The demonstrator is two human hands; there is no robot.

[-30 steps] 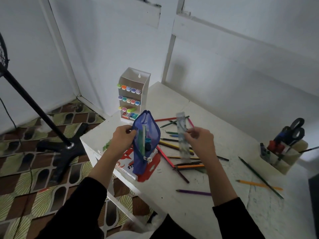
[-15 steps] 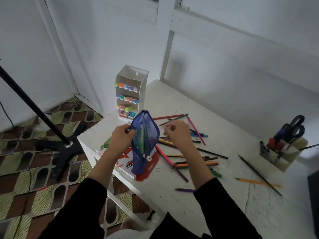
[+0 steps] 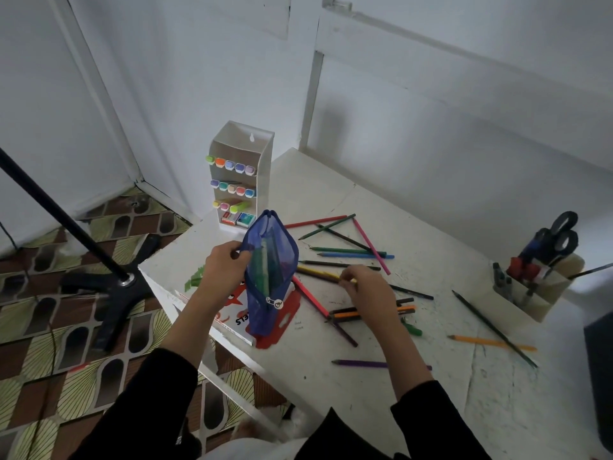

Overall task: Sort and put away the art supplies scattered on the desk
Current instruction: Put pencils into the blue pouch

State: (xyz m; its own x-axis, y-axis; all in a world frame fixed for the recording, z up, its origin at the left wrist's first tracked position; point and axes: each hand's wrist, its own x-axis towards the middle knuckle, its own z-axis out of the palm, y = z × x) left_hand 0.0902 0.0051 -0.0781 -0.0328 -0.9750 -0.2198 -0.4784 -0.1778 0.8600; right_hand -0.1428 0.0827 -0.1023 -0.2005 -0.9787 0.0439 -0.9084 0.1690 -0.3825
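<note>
A blue mesh pouch (image 3: 275, 260) stands upright and unzipped on the white desk (image 3: 431, 410), with green items and a ruler inside. My left hand (image 3: 225, 270) grips its left rim and holds it open. To the right of the pouch, my right hand (image 3: 368, 293) reaches down into several scattered coloured pencils, and its fingertips pinch a yellow pencil (image 3: 315, 273) that lies flat. More pencils lie apart from the pile: a purple one (image 3: 361, 363), an orange one (image 3: 491, 341) and a dark green one (image 3: 494, 327).
A white marker rack (image 3: 262, 151) with coloured caps stands at the desk's back left corner. A red and white box (image 3: 238, 313) lies under the pouch by the desk's left edge. At the right, a holder (image 3: 544, 293) carries scissors (image 3: 560, 234). A black stand (image 3: 109, 287) is on the floor.
My right hand slid the clear ruler into the pouch, then dropped to the pencils on the desk. My left hand kept its hold on the pouch.
</note>
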